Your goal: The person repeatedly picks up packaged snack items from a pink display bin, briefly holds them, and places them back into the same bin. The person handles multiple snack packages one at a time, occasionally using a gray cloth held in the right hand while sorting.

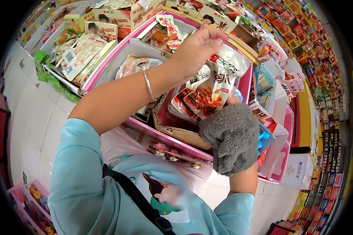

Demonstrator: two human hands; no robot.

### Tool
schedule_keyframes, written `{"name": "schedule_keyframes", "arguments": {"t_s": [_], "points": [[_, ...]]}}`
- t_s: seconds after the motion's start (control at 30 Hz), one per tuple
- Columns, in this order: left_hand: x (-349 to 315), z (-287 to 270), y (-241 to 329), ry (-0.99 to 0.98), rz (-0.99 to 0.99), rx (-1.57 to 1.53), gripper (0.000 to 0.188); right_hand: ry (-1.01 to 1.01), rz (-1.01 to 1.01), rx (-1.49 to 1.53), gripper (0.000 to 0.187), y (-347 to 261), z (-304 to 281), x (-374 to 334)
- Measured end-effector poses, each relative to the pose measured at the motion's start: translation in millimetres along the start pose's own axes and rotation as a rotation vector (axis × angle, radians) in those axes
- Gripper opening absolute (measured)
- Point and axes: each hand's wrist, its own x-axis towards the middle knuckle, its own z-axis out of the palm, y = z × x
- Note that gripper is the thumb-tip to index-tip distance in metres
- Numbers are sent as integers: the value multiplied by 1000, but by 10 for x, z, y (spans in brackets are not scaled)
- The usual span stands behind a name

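My left hand [198,53] pinches the top edge of a white vacuum-sealed snack packet [225,74] with red and dark print and a picture of brown food. The packet hangs tilted above a cardboard box [172,129] inside a pink-edged bin, where another similar packet [180,103] lies behind it. A fluffy grey cloth [231,137] covers most of my right hand [233,98]. Only some fingertips show past the cloth, close against the packet's lower right side, and the cloth is bunched in that hand.
More sealed packets [135,64] fill compartments to the left and behind. Open display boxes [219,19] stand at the far side. On the right are white and pink bins [278,156]. A shelf wall of colourful packages [321,58] rises beyond. Tiled floor [35,125] lies left.
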Motion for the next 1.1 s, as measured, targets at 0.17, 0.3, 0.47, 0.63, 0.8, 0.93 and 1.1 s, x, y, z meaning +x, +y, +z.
{"name": "schedule_keyframes", "arguments": {"t_s": [0.17,0.3,0.47,0.63,0.8,0.93,1.1], "points": [[-111,-60,105,90,102,197,21,47,135,-447,30,-94,147,2],[-127,-18,67,-33,188,291,26,100,47,-341,29,39,53,6],[-176,-12,101,-102,212,314,28,113,41,-271,29,94,46,42],[-198,-6,124,-109,229,331,28,99,45,-293,28,72,32,45],[-203,30,129,-110,271,319,28,103,47,-312,28,60,13,55],[-223,19,148,-119,248,307,28,99,49,-326,27,62,22,81],[-225,22,153,-125,251,340,28,104,52,-342,27,61,24,85]]}}
